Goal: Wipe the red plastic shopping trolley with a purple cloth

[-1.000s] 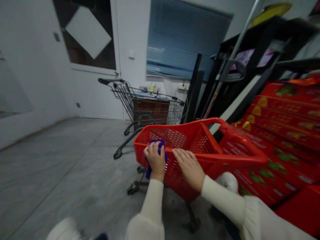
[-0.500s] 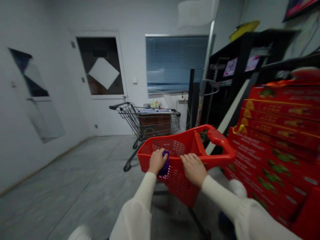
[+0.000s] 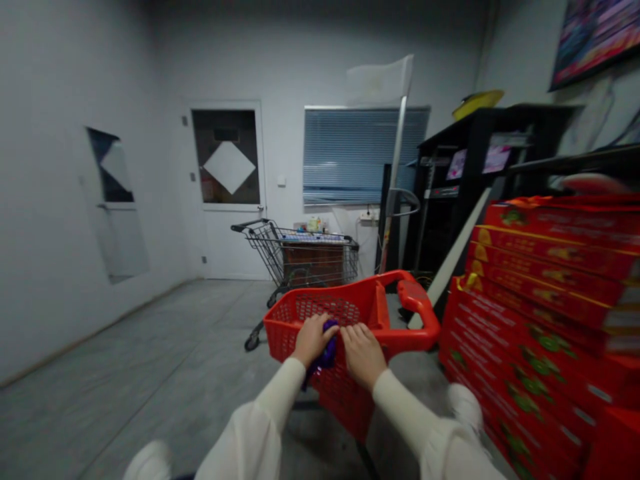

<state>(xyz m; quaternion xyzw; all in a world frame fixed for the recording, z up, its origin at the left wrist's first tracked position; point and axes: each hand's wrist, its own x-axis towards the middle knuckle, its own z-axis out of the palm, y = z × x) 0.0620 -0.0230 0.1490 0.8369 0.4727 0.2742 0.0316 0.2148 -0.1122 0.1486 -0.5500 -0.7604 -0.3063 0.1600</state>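
A red plastic shopping cart (image 3: pixel 345 393) with a perforated basket stands right in front of me. My left hand (image 3: pixel 311 340) is closed at its near rim around a soft-looking, glinting purple thing (image 3: pixel 328 355), which hangs down outside the basket. What exactly the purple thing is, I cannot make out. My right hand (image 3: pixel 363 353) lies just to the right of it, with the fingers hooked over the same rim. The cart's thick handle (image 3: pixel 417 300) is off to the right, untouched. Both hands nearly meet.
Behind the red cart stands a dark wire shopping cart (image 3: pixel 300 257). Stacked red cartons (image 3: pixel 525 333) line the right side. A pole with a white flag (image 3: pixel 397 147) rises by the window blind (image 3: pixel 360 147). Black shelving (image 3: pixel 465 153) and a white door (image 3: pixel 230 243) are farther back.
My right hand has moved left along the rim, closer to my left hand. More of the purple thing hangs below my left hand. The view has tilted upward.
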